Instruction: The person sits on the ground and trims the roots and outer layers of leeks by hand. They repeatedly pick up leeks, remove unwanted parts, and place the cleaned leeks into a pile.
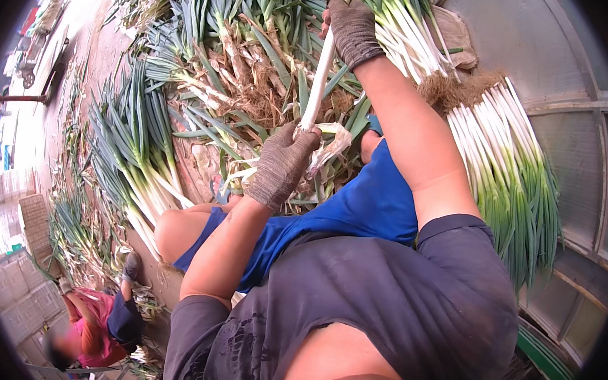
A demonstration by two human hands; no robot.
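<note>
A long white leek or large green onion (321, 76) stretches between my gloved hands. My right hand (353, 28) grips its shaft at the top of the view. Around its lower end my left hand (285, 162) is closed, with peeled pale outer leaves (333, 142) hanging beside the thumb. Beyond my hands lies a heap of untrimmed green onions (249, 61) with brown roots and dry skins. Clean white stalks are stacked to the right, one bundle (495, 144) with green tops towards me and another (404, 44) pointing away. More stalks (139, 148) lie left of my knee.
At the lower left a co-worker (97, 329) sits near another onion pile (79, 234). Stacked crates (26, 298) stand behind that person. A framed panel wall (568, 138) runs along the right. Leaf scraps litter the ground, and a wheeled cart (40, 59) is at the far left.
</note>
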